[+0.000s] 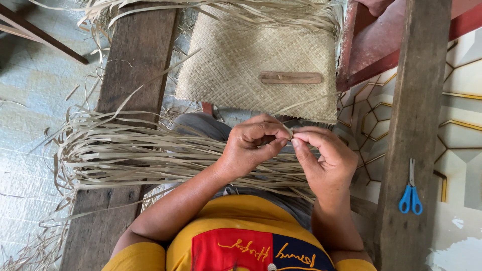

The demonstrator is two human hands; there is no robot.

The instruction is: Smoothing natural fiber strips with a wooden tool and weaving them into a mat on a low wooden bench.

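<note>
Both hands meet over the lap, fingertips pinched together on a thin pale dried-leaf strip (291,133): the left hand (253,145) curls thumb and forefinger around one end, the right hand (326,160) nips the other, so the strip sits between them, just below the lower edge of the flat woven straw mat (251,55). A small brown wooden stick (291,78) lies on that mat. A loose bundle of long dried strips (130,155) fans out leftward across the left dark wooden plank (133,60), spilling past its edge onto the pale floor. The right wooden plank (414,100) carries blue-handled scissors (410,190), well apart from the right hand, with patterned tile open between
</note>
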